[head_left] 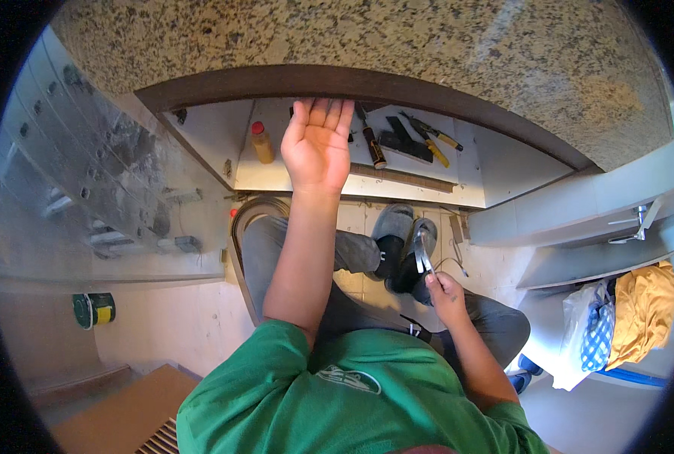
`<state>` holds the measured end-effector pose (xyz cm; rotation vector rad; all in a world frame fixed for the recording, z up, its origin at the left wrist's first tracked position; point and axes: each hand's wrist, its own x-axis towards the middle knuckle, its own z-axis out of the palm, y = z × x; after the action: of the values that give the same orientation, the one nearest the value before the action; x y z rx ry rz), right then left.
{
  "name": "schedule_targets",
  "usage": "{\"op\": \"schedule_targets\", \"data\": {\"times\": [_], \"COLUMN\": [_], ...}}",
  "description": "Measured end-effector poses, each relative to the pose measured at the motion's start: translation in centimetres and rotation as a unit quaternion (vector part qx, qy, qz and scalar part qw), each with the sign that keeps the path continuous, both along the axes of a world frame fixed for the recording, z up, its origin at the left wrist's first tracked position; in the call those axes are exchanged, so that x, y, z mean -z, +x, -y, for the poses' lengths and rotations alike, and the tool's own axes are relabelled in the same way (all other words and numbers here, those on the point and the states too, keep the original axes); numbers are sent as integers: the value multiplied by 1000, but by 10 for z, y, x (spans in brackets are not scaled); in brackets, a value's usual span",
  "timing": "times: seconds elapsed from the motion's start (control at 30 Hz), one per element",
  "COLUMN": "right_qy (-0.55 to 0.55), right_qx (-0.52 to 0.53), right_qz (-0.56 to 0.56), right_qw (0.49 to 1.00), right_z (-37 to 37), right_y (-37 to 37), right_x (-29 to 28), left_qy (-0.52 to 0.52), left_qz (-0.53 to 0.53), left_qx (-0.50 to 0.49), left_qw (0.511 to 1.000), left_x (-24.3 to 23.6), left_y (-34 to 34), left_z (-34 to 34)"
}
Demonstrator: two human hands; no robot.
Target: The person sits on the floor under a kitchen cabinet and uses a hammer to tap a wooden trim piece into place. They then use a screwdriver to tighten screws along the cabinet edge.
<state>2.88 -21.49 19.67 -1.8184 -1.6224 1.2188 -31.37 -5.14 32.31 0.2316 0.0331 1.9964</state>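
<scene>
My left hand (318, 151) is raised to the cabinet's front opening, palm turned up. Its fingers are stretched out, and their tips reach the dark wooden strip (352, 79) under the stone countertop (397, 38). Nothing shows in that palm. Low over my bent leg, my right hand (447, 295) is closed around a metal tool that looks like a claw hammer (425, 253), its shiny head pointing toward the cabinet. Inside the cabinet, right of my left hand, lie a dark-handled screwdriver or chisel (373, 147), a black block-shaped piece (406, 142) and yellow-handled pliers (437, 151).
A red-capped bottle (262, 144) stands inside the cabinet on the left. A coiled brown strip (239, 227) leans beside my left leg. A green bucket (93, 311) lies at far left. Yellow cloth (643, 314) and a plastic bag (579, 325) rest at right, below an open drawer-like shelf (602, 257).
</scene>
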Motion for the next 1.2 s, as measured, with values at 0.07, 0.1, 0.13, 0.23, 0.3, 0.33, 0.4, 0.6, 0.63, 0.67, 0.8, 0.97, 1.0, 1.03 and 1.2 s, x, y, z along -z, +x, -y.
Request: {"op": "schedule_targets", "data": {"times": [0.07, 0.1, 0.13, 0.23, 0.3, 0.33, 0.4, 0.6, 0.63, 0.67, 0.8, 0.97, 1.0, 1.03, 1.2], "right_qy": [14, 7, -13, -5, -3, -23, -14, -26, -42, -23, -13, -15, -17, -24, -21], "right_qx": [-9, -5, 3, -13, -24, -16, -28, -40, -33, -44, -45, -61, -65, -67, -72], "right_qz": [-29, -31, -41, -4, 1, 16, 12, 8, -4, 7, 2, 42, 53, 73, 60], "right_qw": [999, 999, 999, 1000, 1000, 999, 999, 999, 999, 999, 999, 997, 996, 995, 995], "right_z": [-3, -5, -5, -6, -7, -9, -11, -23, -25, -26, -22, -11, -8, -6, -2], "right_y": [-1, -1, -2, -5, -8, -10, -14, -30, -32, -33, -34, -28, -26, -25, -26], "right_x": [0, -1, -1, -4, -5, -5, -6, -12, -12, -13, -10, -6, -6, -6, -7], "left_qy": [26, 41, 28, 60, 51, 59, 49, 48, 73, 31, -19, -93, -99, -86, -63], "left_qz": [21, 29, 46, 31, 41, 41, 25, -11, -27, -41, -89, -92, -82, -74, -83], "left_qx": [29, 40, 48, 44, 49, 52, 47, 18, 4, -7, -42, -67, -66, -66, -59], "left_qw": [999, 998, 997, 997, 997, 996, 997, 999, 997, 999, 995, 989, 990, 991, 993], "left_x": [-1, -2, -3, -3, -4, -4, -6, -18, -19, -20, -17, -15, -14, -15, -17], "left_y": [-2, -2, -1, 5, 5, 4, 1, 10, 11, 11, 2, 0, 0, -2, -1], "left_z": [5, 5, 5, 6, 5, 5, 7, 16, 16, 15, 6, -3, -4, -5, -1]}}
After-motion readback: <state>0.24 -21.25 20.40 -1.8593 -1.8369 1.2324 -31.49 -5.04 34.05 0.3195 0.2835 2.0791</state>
